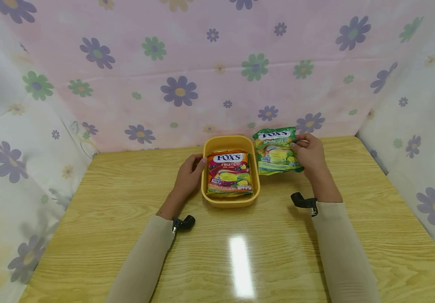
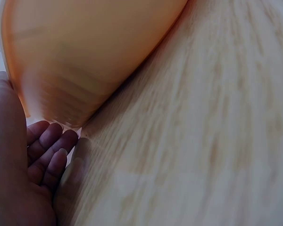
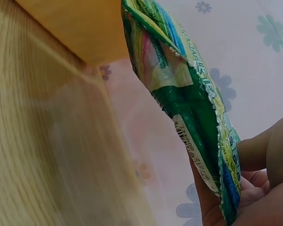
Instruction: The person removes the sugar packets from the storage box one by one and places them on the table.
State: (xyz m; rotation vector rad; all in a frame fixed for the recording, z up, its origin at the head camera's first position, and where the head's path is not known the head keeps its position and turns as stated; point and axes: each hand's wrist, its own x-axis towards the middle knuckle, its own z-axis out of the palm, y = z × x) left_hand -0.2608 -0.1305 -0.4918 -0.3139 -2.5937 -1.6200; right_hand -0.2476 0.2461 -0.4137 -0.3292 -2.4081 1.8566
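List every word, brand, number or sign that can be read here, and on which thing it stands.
"FOX'S": red bag in the yellow container.
"FRUITS": same red bag.
"FOX'S": green bag held by the right hand.
"SPRING TEA": same green bag.
Too small or blurred to read surely: smaller print on both bags, including the green bag's digits.

Hands, two: left hand (image 1: 187,177) and right hand (image 1: 312,155). Sleeves (image 1: 145,256), two, and wrist cameras (image 1: 303,200), two: one of each per hand. Bags, two clearly seen: green bag (image 1: 276,155) in the right hand, red bag (image 1: 228,173) between the hands, over wrapper edges (image 1: 236,151) too hidden to count. Tub (image 1: 230,203), one, between the hands. Table (image 1: 278,252), one, beneath them.
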